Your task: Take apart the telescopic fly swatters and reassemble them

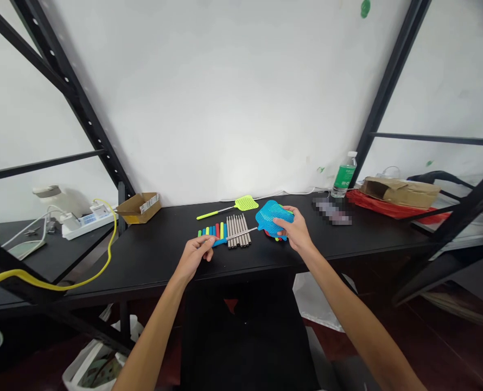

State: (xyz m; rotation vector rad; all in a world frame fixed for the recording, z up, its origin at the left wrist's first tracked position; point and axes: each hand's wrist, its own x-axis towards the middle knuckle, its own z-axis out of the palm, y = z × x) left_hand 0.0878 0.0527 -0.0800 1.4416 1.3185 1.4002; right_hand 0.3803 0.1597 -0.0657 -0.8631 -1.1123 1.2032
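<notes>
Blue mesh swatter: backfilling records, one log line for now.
left hand: grips blue plastic handle | right hand: grips blue mesh head | behind: yellow-green mesh swatter

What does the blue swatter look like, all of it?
The blue swatter has a plastic-looking mesh head, a thin, shiny metal-looking rod and a blue handle. It looks whole and slants over the black table, head on the right, rod crossing above grey tubes. The left hand holds the handle; the right hand holds the head.

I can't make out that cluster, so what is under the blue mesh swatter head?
A red edge and a yellow-green edge peek out around the blue mesh head. It and the right hand cover the rest, so the number of pieces can't be told.
</notes>
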